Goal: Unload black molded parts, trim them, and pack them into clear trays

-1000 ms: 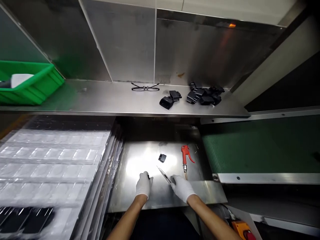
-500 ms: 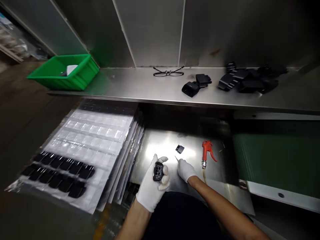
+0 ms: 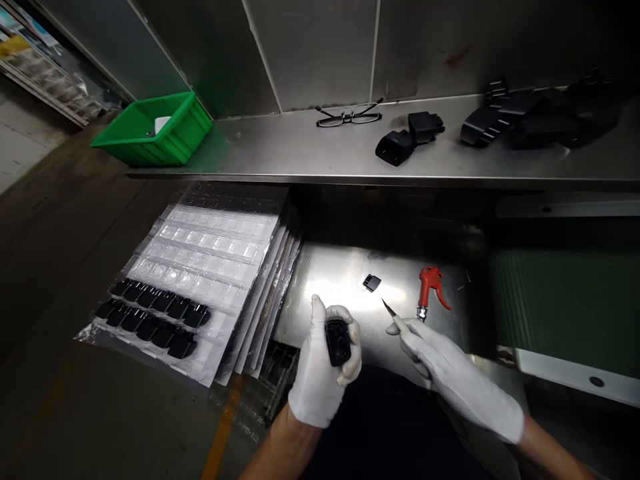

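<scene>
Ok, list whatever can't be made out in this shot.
All in the head view:
- Black part: its back and lower end are covered by the fingers of the left hand.
- Blade: the handle is hidden inside the right hand.
- White item: too small to identify and half behind the wall of the green bin.
- Black pile on the shelf: dark and blurred, so the count is unclear.
</scene>
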A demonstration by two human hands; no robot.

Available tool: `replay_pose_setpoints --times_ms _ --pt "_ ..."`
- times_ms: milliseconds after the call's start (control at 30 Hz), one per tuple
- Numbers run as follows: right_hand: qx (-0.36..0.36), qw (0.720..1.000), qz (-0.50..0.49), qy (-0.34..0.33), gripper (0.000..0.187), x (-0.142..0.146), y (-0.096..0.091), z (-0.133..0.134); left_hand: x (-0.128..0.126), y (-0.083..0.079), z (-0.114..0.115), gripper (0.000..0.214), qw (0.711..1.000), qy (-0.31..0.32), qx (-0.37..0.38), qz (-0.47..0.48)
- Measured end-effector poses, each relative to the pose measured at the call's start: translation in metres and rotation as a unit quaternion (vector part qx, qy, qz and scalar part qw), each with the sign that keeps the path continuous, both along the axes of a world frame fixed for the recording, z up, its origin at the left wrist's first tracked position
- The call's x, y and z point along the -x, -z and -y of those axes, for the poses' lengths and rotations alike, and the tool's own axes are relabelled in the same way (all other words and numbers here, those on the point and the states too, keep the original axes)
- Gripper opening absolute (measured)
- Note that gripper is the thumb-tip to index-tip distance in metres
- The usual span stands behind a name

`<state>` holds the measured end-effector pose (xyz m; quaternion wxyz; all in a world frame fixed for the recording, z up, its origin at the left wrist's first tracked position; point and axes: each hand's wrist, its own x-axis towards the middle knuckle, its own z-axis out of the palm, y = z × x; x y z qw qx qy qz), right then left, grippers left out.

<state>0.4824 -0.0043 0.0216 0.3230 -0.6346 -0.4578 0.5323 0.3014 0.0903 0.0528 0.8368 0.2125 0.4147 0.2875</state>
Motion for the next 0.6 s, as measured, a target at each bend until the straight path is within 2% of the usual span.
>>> replay_pose_setpoints --times_ms 67,167,300,433,500,600 --pt "0.059 0.997 -0.050 0.002 0.041 0.006 -0.017 0.004 -0.001 -0.002 0.002 0.059 0.999 0.002 -0.030 -0.015" --pt "0.139 0.981 -0.134 0.019 0.048 0.015 -0.029 0.008 -0.003 -0.004 0.001 0.054 0.998 -0.003 -0.053 -0.028" --pt "0.132 0.980 -0.147 0.036 0.047 0.022 -0.032 0.008 -0.005 -0.005 -0.006 0.037 0.998 -0.020 -0.050 -0.018" --pt "0.118 0.981 -0.136 0.068 0.047 0.024 -0.034 0.001 -0.003 -0.001 -0.013 0.023 0.998 -0.028 0.051 0.010" --pt "0.126 0.979 -0.142 0.074 0.047 0.026 -0.037 -0.001 0.000 0.001 -0.015 0.025 0.994 -0.014 0.109 0.026" --pt "0.144 0.976 -0.145 0.073 0.048 0.028 -0.043 -0.001 0.002 -0.001 -0.015 0.037 0.991 0.004 0.127 0.031"
